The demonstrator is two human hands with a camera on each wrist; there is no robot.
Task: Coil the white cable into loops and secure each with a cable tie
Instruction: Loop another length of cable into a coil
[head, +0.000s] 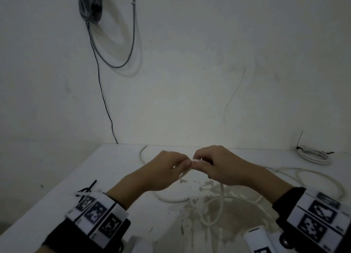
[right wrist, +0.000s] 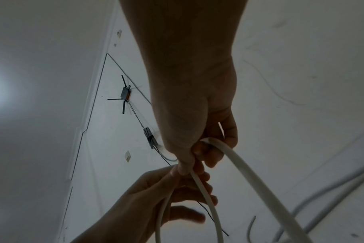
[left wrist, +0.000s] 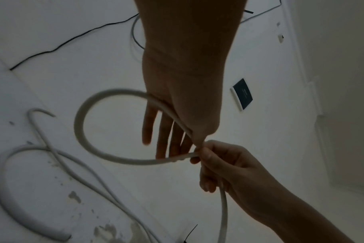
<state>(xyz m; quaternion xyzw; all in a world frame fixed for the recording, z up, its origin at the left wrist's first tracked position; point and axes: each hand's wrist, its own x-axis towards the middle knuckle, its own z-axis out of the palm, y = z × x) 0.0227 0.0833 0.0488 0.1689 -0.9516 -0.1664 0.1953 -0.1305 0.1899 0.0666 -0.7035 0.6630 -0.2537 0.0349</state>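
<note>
Both hands meet above the middle of the white table point(head: 57, 195). My left hand point(head: 185, 164) pinches the white cable point(head: 171, 199) between thumb and forefinger. Touching it, my right hand point(head: 198, 162) grips the same cable with curled fingers. In the left wrist view the cable point(left wrist: 79, 125) forms one round loop that closes where the left hand point(left wrist: 195, 143) and right hand point(left wrist: 199, 156) meet. In the right wrist view the cable point(right wrist: 249, 172) arcs down from the right hand point(right wrist: 189, 167), beside the left hand point(right wrist: 175, 172). Black cable ties point(head: 89, 188) lie by my left wrist.
More slack cable lies in loose curves on the table's right half. A finished white coil point(head: 313, 154) bound with a black tie sits at the back right. A grey cable bundle point(head: 91, 5) and a thin black wire point(head: 103, 93) hang on the wall.
</note>
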